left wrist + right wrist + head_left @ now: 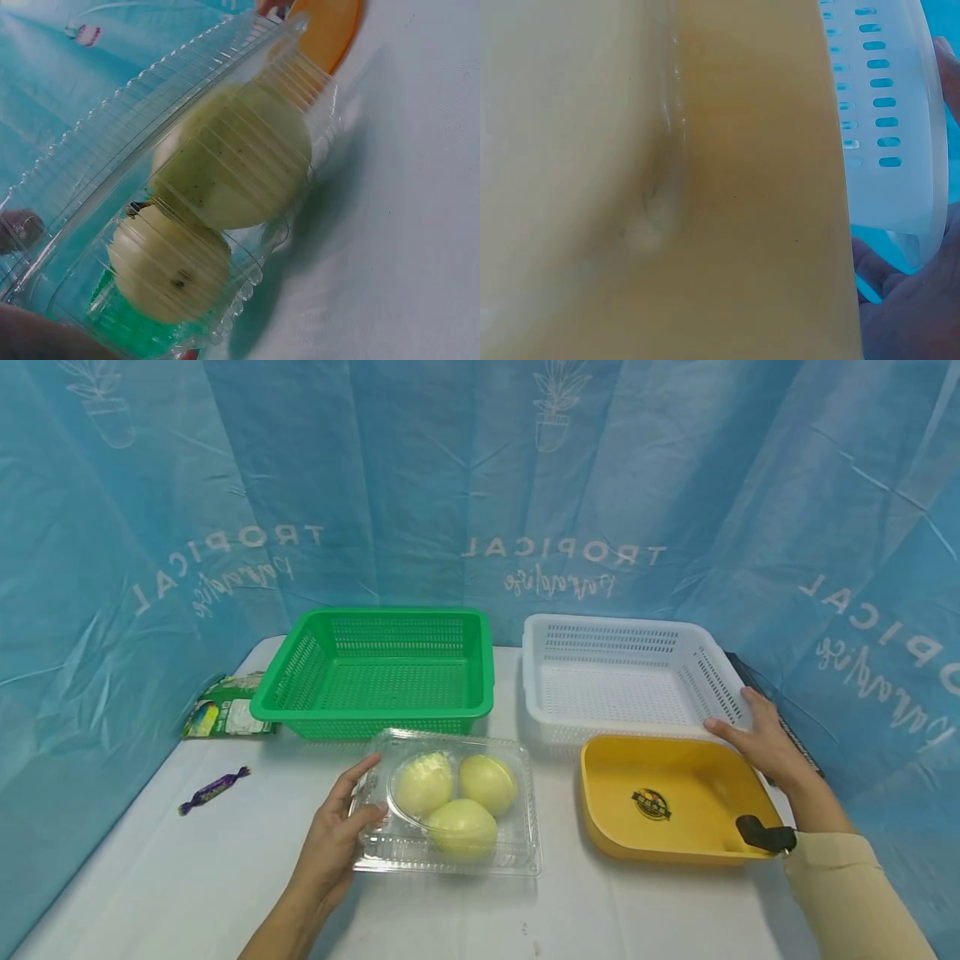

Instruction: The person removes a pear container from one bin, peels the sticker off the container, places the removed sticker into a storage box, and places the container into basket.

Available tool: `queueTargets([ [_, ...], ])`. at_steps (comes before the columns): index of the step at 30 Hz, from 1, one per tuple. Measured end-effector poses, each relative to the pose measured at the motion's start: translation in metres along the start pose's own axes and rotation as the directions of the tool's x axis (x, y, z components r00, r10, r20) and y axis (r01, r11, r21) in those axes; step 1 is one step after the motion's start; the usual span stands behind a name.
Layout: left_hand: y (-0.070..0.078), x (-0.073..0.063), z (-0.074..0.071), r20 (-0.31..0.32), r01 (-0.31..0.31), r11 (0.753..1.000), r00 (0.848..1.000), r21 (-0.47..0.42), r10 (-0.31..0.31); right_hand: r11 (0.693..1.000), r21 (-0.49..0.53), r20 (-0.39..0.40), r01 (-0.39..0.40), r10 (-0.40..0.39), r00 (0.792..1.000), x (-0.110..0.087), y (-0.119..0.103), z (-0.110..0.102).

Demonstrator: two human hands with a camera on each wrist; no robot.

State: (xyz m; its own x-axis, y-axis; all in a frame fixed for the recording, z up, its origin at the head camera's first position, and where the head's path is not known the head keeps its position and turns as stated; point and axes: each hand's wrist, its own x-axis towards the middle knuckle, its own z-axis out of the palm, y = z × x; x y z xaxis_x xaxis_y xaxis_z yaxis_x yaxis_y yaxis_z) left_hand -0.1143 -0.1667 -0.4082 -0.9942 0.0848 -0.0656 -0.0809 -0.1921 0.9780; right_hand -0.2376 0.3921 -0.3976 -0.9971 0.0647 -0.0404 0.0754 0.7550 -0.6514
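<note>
My left hand [330,839] grips the left side of a clear plastic clamshell box [517,852], thumb on top. Inside the box lie three round, pale green-yellow fruits [462,828] that look like pears; in the left wrist view a dark stem shows beside the smaller fruit [171,262]. The box is held above the white table, casting a shadow below. My right hand [765,743] holds the front right corner of a white slotted basket [611,727], thumb over the rim. Some of its fingers are hidden beyond the basket wall.
A green basket [375,720] stands behind the box. The yellow tray [697,785] sits before the white basket, under my right forearm. To the left lie a green packet [228,706] and a purple wrapped candy [214,790]. Something dark [801,747] lies beyond my right hand; a blue curtain [480,485] hangs around.
</note>
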Motion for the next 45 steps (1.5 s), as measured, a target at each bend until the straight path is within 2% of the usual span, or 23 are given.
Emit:
queueTargets([
  [7,0.005,-0.001,0.001,-0.039,0.022,1.0,0.999,0.016,-0.022,1.0,0.003,-0.004,0.007,-0.007,1.0,0.0,0.0,0.0],
  [12,0.014,-0.003,0.001,-0.015,0.014,1.0,1.0,0.018,-0.014,1.0,-0.002,-0.006,0.006,-0.006,1.0,0.0,-0.001,0.0],
  [16,0.021,-0.004,0.002,0.018,0.004,0.999,1.0,-0.032,-0.003,1.0,-0.004,-0.005,-0.003,0.003,1.0,-0.001,-0.002,0.0],
  [23,0.035,-0.005,0.007,0.015,-0.024,0.998,1.0,-0.058,0.025,1.0,-0.002,-0.007,-0.008,0.008,1.0,0.0,-0.002,0.001],
  [34,0.056,-0.002,0.028,-0.037,-0.025,0.998,0.999,-0.057,0.023,1.0,0.006,-0.019,0.007,-0.006,1.0,0.0,-0.001,0.001],
  [45,0.068,0.015,0.051,-0.045,-0.052,0.996,0.998,-0.078,0.049,0.999,0.016,-0.016,0.032,-0.032,0.999,-0.001,-0.001,0.001],
])
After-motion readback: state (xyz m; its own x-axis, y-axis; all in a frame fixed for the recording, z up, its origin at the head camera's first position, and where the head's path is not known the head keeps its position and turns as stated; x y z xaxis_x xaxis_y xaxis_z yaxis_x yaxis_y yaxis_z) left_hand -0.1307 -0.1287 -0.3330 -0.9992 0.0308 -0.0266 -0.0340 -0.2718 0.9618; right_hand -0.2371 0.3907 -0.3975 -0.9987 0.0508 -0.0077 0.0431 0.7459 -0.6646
